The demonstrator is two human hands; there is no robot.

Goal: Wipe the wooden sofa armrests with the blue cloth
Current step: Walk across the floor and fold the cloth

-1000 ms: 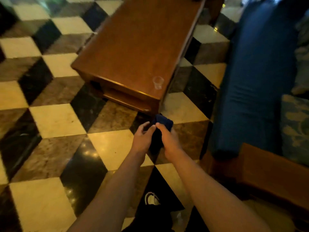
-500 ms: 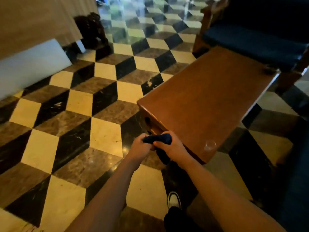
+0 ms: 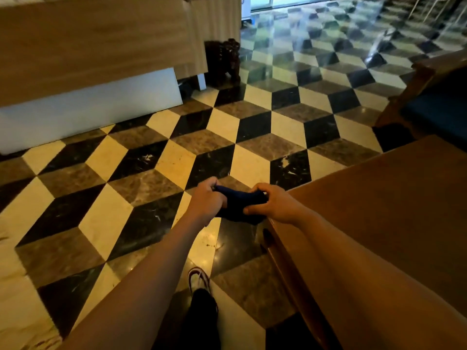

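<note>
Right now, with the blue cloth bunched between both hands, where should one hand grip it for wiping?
Probably the thick middle of the blue cloth, from above: it sags between the left hand and right hand, which pinch its ends.

1. The blue cloth (image 3: 238, 203) is partly hidden by the left hand (image 3: 206, 199) and the right hand (image 3: 274, 202) that grip it.
2. The wooden table (image 3: 394, 198) is cut off at the right edge.
3. The sofa (image 3: 434, 107) (far right) only shows a corner.
4. The shoe (image 3: 198, 277) is half hidden by a leg.
</note>
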